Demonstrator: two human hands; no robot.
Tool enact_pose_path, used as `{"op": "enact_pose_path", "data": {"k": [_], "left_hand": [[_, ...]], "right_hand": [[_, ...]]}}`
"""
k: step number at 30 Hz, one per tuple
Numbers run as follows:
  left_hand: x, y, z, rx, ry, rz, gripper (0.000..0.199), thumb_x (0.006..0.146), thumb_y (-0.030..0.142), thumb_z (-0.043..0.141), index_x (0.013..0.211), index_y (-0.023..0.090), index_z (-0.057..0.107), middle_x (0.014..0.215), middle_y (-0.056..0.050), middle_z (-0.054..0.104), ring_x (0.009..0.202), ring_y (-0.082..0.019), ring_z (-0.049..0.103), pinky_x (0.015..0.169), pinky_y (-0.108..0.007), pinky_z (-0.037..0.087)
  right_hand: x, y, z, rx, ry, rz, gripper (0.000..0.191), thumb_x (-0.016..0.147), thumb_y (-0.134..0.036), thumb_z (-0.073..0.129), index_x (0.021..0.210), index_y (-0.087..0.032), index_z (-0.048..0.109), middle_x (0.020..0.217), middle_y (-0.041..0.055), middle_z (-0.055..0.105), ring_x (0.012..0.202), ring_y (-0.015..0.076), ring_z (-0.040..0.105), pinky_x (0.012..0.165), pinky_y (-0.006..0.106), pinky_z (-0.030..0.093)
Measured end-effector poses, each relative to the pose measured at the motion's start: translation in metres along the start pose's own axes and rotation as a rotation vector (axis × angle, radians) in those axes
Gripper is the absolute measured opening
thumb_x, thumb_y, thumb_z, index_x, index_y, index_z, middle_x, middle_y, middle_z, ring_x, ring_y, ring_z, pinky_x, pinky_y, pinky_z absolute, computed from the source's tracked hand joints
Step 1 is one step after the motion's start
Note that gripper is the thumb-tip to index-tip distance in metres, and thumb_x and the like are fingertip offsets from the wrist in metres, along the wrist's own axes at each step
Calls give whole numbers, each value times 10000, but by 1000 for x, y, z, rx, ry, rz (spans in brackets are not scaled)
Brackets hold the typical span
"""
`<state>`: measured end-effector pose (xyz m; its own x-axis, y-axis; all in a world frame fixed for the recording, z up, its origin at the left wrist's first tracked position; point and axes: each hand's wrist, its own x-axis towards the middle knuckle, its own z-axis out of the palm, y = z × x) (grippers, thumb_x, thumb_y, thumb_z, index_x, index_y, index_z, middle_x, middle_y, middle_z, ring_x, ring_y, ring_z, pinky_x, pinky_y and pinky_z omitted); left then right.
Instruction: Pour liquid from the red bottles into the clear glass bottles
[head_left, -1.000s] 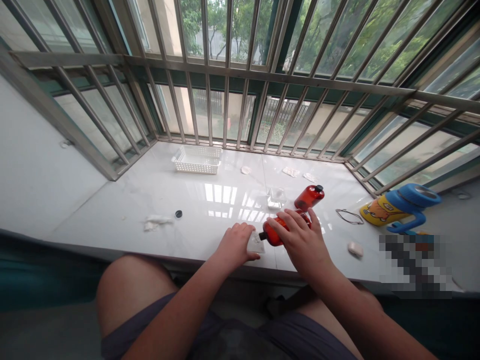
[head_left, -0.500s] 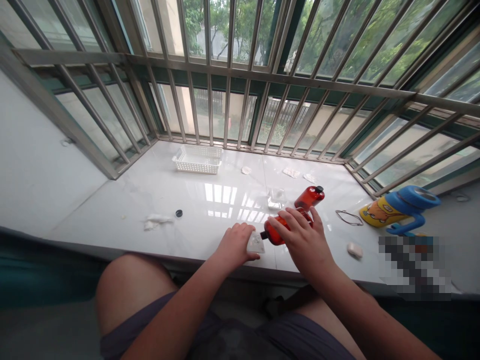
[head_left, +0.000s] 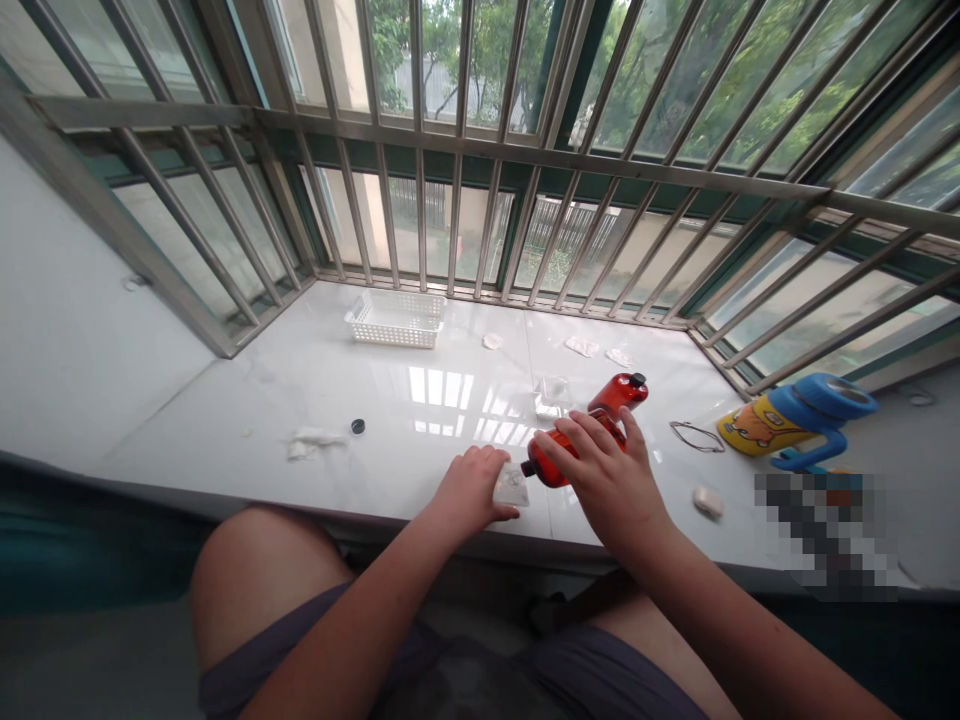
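My right hand [head_left: 606, 462] grips a red bottle [head_left: 549, 462], tipped on its side with its dark neck pointing left. That neck is at the rim of a small clear container [head_left: 513, 487]. Fingers and thumb of my left hand [head_left: 474, 490] hold the container near the sill's front edge. What is inside the container is too small to make out. Just behind my right hand, a second red bottle [head_left: 619, 394] with a black cap leans or lies on the sill; which one I cannot tell. A loose black cap [head_left: 358, 427] sits to the left.
A white perforated basket [head_left: 394, 320] stands near the window bars. Another clear container [head_left: 552, 396] is behind the bottles. Crumpled tissue [head_left: 315, 442] lies left. At right are a thin looped cord [head_left: 697, 436], a pale lump [head_left: 708, 502] and a blue-and-yellow water bottle [head_left: 795, 422].
Almost nothing differs. The tilted red bottle and my right hand have shifted very slightly; my left hand keeps its place on the container.
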<state>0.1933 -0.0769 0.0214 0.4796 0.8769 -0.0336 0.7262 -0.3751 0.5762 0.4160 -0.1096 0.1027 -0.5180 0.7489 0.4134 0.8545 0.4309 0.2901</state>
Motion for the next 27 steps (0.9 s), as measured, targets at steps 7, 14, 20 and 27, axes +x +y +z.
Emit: {"op": "enact_pose_path", "data": {"k": [7,14,20,27], "left_hand": [[0,2,0,-11,4,3,729,676,403,1007,1281,238,634,1292,-90,712,1204,-358,651,962,-447,526],[1,2,-1,5,3,3,768,683,406,1007,1322,223,622,1310,-99,711,1220,-357,648,980,-447,522],[2,3,-2,7,-4,5,770,685,401,1004,1328,215,624,1306,-100,715,1219,-363,650,983,-457,527],[2,1,1,8,2,4,772,679,407,1004,1326,228,622,1293,-102,717,1217,-366,653,978,-452,529]], "right_hand": [[2,2,-2,-9,-1,-8,488,933,-30,588,1335,-283,703,1404,94,711,1358,312,591,1310,623,139],[2,2,-3,0,16,-24,470,936,-32,599,1323,-273,713,1393,100,717,1354,321,602,1316,621,128],[4,3,-4,-9,17,-28,451,948,-44,605,1318,-282,705,1391,94,719,1360,313,593,1320,612,115],[6,3,-6,-10,19,-35,447,948,-52,619,1319,-286,706,1384,87,720,1357,314,592,1328,615,92]]}}
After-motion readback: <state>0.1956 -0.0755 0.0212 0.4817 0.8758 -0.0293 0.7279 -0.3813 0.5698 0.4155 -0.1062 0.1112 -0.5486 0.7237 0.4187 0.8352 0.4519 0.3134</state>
